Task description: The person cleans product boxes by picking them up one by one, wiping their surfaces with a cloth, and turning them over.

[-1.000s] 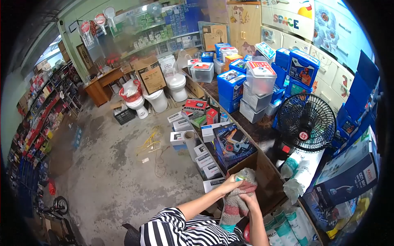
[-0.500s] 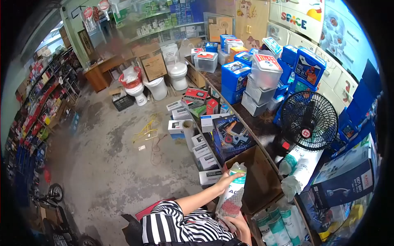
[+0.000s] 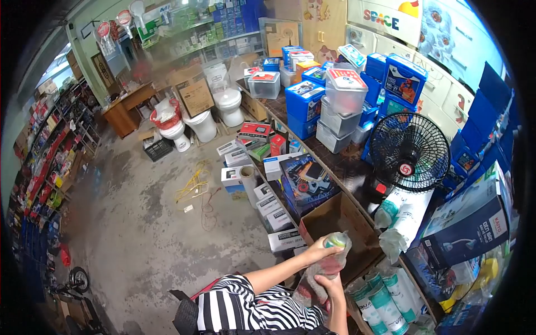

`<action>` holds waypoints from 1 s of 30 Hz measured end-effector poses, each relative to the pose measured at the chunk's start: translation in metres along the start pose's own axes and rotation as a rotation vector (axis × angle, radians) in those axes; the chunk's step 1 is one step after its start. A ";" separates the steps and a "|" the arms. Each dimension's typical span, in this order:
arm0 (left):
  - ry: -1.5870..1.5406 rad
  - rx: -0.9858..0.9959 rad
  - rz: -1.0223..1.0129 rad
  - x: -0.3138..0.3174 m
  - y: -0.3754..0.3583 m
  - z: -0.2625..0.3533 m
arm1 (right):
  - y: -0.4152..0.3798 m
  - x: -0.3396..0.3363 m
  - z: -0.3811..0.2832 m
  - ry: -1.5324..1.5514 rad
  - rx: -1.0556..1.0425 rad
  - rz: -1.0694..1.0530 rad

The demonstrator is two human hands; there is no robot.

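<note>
My left hand [image 3: 316, 252] is closed around the upper end of a plastic-wrapped cylinder [image 3: 333, 261], near its green top. Lower down, my right hand [image 3: 333, 286] grips the same cylinder, thumb across the wrap. The cylinder stands tilted in front of my striped top; clear wrap, reddish in places, covers it and hides most of its label. Just beyond it sits an open cardboard box [image 3: 319, 224]. Similar white-and-green cylinders [image 3: 385, 304] are packed in a box at the lower right.
A black fan [image 3: 409, 153] stands on the counter, with more wrapped cylinders [image 3: 410, 215] below it. Blue boxes [image 3: 305, 106] and clear tubs [image 3: 346, 92] are stacked farther back. White boxes [image 3: 274, 215] line the counter's front. Yellow cord [image 3: 192, 184] lies on the floor.
My right hand has moved up along the cylinder, towards my left hand. Wrap now covers the label that showed before. The camera view has shifted slightly.
</note>
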State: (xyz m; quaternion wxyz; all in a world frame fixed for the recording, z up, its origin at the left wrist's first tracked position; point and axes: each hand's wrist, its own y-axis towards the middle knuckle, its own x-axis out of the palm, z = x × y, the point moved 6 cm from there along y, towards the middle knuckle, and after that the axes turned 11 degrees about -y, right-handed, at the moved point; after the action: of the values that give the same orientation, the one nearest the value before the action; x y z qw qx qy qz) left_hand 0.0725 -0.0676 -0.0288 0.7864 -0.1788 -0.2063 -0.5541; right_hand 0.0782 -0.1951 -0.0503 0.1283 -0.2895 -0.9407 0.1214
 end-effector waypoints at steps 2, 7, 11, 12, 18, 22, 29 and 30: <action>-0.018 -0.018 0.048 -0.002 0.003 -0.001 | -0.008 0.004 0.013 -0.033 0.040 -0.014; -0.065 -0.041 0.149 -0.018 0.008 -0.005 | -0.028 0.007 0.055 -0.068 0.137 -0.049; 0.134 -0.063 0.252 -0.029 0.005 0.013 | -0.031 -0.005 0.081 -0.086 0.105 -0.037; 0.413 0.240 0.294 -0.018 0.008 0.046 | -0.031 -0.001 0.066 -0.081 0.095 -0.027; 0.683 1.186 0.177 0.077 -0.041 0.254 | -0.042 -0.021 0.055 -0.121 0.067 0.133; 0.568 1.825 -0.135 0.147 -0.104 0.315 | -0.044 -0.034 0.055 -0.260 -0.037 0.199; 0.400 2.068 -0.335 0.203 -0.109 0.306 | -0.089 -0.050 0.014 -0.446 0.045 0.442; 0.388 2.086 -0.330 0.204 -0.109 0.303 | -0.092 -0.052 0.018 -0.348 0.018 0.305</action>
State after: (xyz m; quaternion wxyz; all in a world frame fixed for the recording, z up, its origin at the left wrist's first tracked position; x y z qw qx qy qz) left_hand -0.0073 -0.1107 0.3409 0.4857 0.7019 -0.4709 -0.2229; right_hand 0.0667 -0.3019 -0.0484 -0.0530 -0.4020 -0.8929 0.1958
